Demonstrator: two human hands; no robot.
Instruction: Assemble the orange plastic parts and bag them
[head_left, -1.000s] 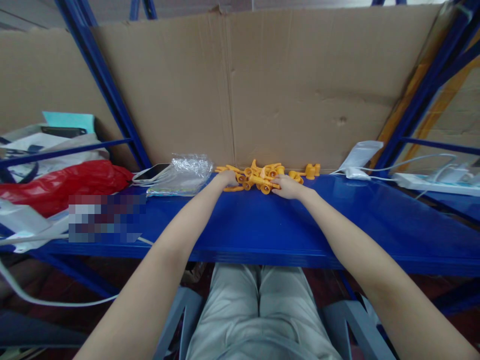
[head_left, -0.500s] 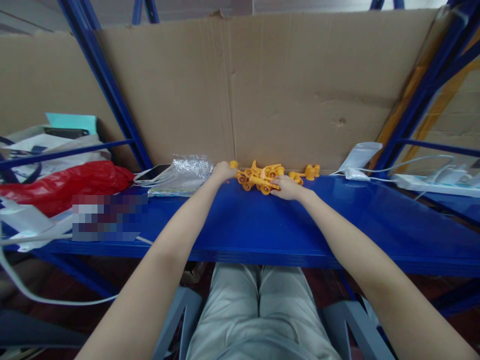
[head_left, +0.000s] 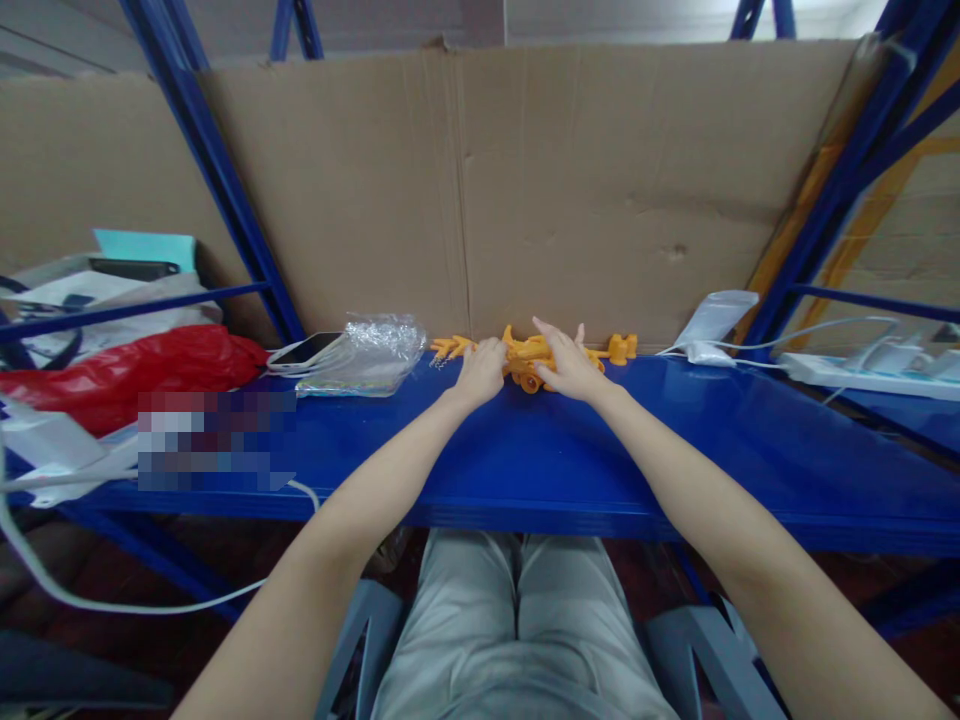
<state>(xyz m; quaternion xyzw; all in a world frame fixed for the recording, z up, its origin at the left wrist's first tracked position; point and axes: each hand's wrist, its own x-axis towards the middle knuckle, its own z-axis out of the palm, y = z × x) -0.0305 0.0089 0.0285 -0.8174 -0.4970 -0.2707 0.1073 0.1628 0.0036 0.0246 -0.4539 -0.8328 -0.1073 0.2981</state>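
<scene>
A heap of yellow-orange plastic pieces (head_left: 529, 348), some with small round cups or wheels, lies against the cardboard at the back of the blue shelf. My left hand (head_left: 482, 372) is at the heap's left side, fingers together and curled over it; what they hold is hidden. A branched yellow piece (head_left: 450, 347) sticks out beyond that hand on the left. Over the right part of the heap, my right hand (head_left: 570, 365) is open, with thumb and fingers spread. A chunky yellow piece (head_left: 622, 347) stands apart on the right.
Cardboard (head_left: 585, 180) closes off the back of the blue shelf (head_left: 540, 460). To the left are a clear plastic packet (head_left: 375, 350), a phone (head_left: 316, 347) with a white cable and a red bag (head_left: 142, 375). A white power strip (head_left: 862, 372) is at the right.
My left hand has moved right and closer, uncovering the branched piece. My right hand has lifted slightly and spread its fingers. The heap looks more compact between the hands.
</scene>
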